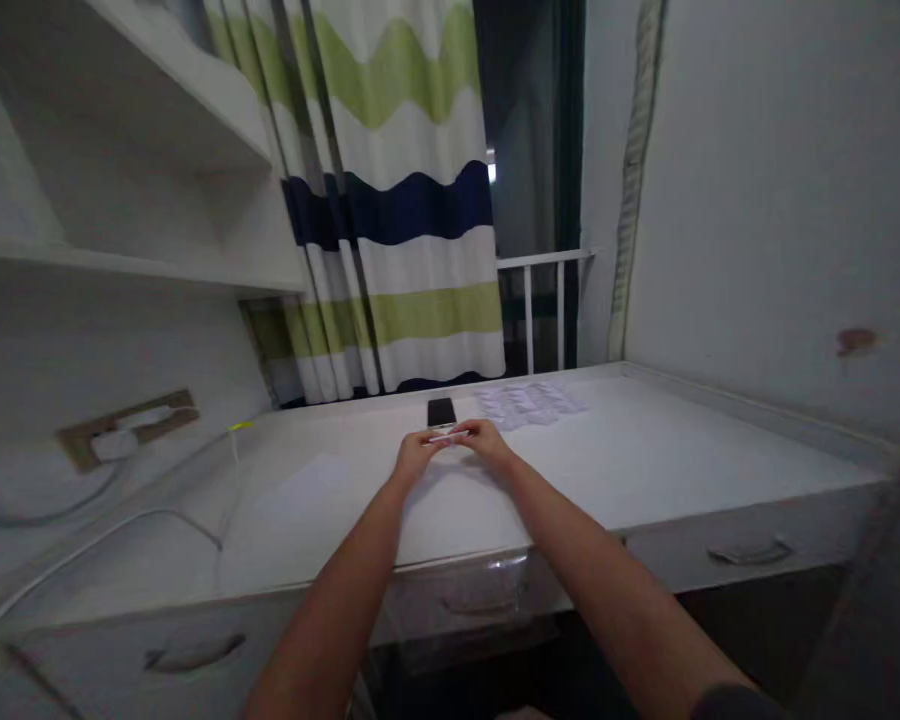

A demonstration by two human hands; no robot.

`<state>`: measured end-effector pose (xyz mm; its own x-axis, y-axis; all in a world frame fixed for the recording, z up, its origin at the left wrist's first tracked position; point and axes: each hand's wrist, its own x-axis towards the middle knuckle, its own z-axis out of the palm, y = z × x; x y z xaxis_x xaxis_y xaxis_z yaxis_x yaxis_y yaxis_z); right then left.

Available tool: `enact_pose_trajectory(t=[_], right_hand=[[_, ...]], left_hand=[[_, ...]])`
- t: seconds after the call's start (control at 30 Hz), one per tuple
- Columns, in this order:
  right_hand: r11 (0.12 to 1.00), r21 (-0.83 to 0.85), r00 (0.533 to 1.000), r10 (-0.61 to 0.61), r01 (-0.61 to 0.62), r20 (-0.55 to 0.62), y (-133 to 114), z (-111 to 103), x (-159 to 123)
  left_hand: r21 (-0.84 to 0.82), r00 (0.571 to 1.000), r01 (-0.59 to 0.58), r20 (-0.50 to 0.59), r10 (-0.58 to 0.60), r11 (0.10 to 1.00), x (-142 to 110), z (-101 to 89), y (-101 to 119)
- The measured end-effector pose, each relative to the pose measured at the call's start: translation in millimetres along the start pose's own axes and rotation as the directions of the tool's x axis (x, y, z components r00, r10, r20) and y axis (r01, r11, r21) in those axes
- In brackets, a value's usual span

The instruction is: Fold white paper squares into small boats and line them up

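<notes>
Both arms reach out over a white desk [645,470]. My left hand [414,455] and my right hand [487,443] meet above the desk top, fingers pinched on the two ends of a small flat pale thing [448,436], perhaps a card or a stack of cards. Just beyond my hands a dark phone [442,411] lies flat on the desk. To the right of the phone several pale cards [529,402] lie spread in rows.
A striped curtain [397,200] hangs behind the desk beside a dark window with a white railing [544,262]. White shelves [120,262] are on the left wall. A wall socket [127,425] with a white cable [120,525] sits at left. Drawers with handles [750,551] run under the desk.
</notes>
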<state>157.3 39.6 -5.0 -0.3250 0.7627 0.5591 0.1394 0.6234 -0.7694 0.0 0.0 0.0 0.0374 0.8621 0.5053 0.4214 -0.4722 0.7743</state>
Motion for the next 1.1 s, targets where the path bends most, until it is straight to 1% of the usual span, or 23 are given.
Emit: enact_pose_trajectory(t=[0.1, 0.2, 0.33, 0.4, 0.5, 0.6, 0.7, 0.8, 0.9, 1.03, 1.1], right_hand=[[1.0, -0.015, 1.0, 0.008, -0.008, -0.014, 3.6, 0.2, 1.4], [1.0, -0.008, 1.0, 0.014, -0.014, -0.023, 5.8, -0.5, 1.9], [1.0, 0.015, 0.999, 0.01, -0.009, -0.045, 5.0, -2.6, 1.4], [0.999, 0.037, 0.998, 0.015, -0.013, -0.054, 3.6, -2.8, 1.2], [0.991, 0.12, 0.997, 0.062, -0.056, -0.045, 1.1, -1.5, 1.2], [0.966, 0.231, 0.991, 0.126, -0.114, -0.04, -1.5, -0.9, 0.8], [0.958, 0.255, 0.986, 0.154, -0.132, -0.07, -5.0, -2.6, -0.2], [0.965, 0.231, 0.984, 0.151, -0.125, -0.095, -8.6, -4.7, -1.2], [0.958, 0.255, 0.983, 0.157, -0.129, -0.092, -10.5, -4.4, -1.8], [0.912, 0.375, 0.98, 0.196, -0.166, -0.043, -10.4, -1.6, -2.2], [0.882, 0.432, 0.976, 0.216, -0.188, -0.016, -10.4, -0.9, -2.6]], left_hand=[[-0.009, 0.999, 0.04, 0.012, -0.04, 0.999, 0.9, 0.7, -1.0], [-0.041, 0.994, 0.096, 0.046, -0.095, 0.994, 1.2, 1.1, -1.9], [-0.146, 0.984, 0.137, 0.136, -0.117, 0.98, 0.4, 2.6, -1.9], [-0.215, 0.979, 0.163, 0.157, -0.131, 0.963, 0.0, 4.0, -1.2], [-0.32, 0.971, 0.221, 0.155, -0.18, 0.921, -0.5, 5.5, 0.2], [-0.401, 0.963, 0.268, 0.129, -0.236, 0.876, -0.8, 5.6, 1.9], [-0.469, 0.955, 0.297, 0.119, -0.273, 0.832, -1.4, 5.5, 3.5], [-0.548, 0.948, 0.318, 0.16, -0.276, 0.774, -2.0, 6.4, 4.0], [-0.593, 0.947, 0.32, 0.187, -0.26, 0.739, -2.4, 7.2, 3.6], [-0.604, 0.959, 0.281, 0.15, -0.239, 0.746, -2.5, 6.7, 3.7], [-0.594, 0.96, 0.278, 0.153, -0.233, 0.755, -2.8, 6.1, 4.6]])
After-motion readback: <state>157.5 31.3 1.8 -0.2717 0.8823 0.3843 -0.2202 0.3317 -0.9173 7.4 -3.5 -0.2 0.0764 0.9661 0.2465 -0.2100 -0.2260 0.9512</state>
